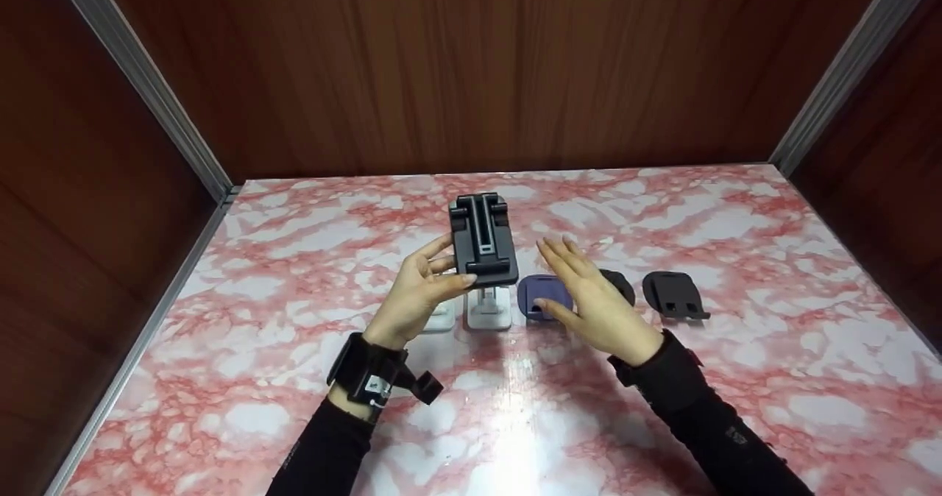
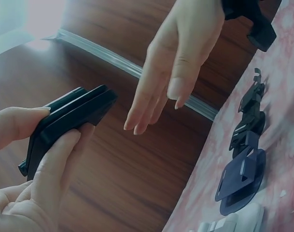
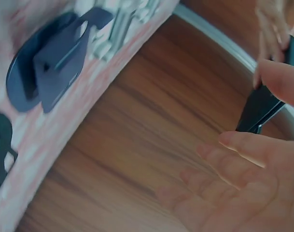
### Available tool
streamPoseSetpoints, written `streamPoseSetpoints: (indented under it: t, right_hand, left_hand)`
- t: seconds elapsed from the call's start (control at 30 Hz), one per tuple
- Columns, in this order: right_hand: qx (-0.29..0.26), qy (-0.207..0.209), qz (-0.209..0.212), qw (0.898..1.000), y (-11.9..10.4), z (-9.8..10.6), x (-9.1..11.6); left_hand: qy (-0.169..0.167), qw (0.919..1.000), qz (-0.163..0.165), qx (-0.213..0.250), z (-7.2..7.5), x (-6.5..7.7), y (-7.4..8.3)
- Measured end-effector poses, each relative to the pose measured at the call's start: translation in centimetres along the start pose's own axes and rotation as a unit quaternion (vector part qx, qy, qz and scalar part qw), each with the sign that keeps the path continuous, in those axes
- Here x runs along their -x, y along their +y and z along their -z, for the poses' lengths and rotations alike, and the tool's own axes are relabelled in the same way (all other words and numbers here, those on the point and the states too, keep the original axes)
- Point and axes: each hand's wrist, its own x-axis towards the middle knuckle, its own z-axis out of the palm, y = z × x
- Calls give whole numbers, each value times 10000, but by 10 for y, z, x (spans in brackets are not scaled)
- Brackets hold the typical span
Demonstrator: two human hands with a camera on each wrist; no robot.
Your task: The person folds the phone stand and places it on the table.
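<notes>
Above the table my left hand holds a black folding phone stand, thumb on the near edge and fingers behind it. The left wrist view shows the stand edge-on, folded flat and pinched between thumb and fingers. To its right my right hand hovers with straight, spread fingers and holds nothing. Under that hand lies a purple phone stand, partly covered by it. In the right wrist view the right hand is apart from the purple stand.
Two white stands, the nearer one partly behind the black stand, and another, lie in a row. Dark stands sit at right, one behind the hand and one beyond. Wooden panels wall in the marbled table.
</notes>
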Motion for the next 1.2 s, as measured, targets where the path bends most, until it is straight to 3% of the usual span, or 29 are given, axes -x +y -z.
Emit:
streamPoseSetpoints:
  t: [0.3,0.53,0.77,1.07,1.2]
  right_hand:
    - [1025,288,147,9942,4,-7,-3]
    - [1461,306,26,9888,8,-12,-4]
    - [1566,398,13,9869,11,-15,-5]
    - [1690,342,-48,9850,12,-16,-5]
    - [1740,205,-124,9845,13,-17,-6]
  left_hand:
    - [78,9998,103,-131,7,2,3]
    - [314,9982,265,-438,24,7,4]
    - [728,9941,488,-636,51,15,3]
    - [800,9920,624,-750,91,35,-2]
    - [999,9857,872,-1042,112,39,-4]
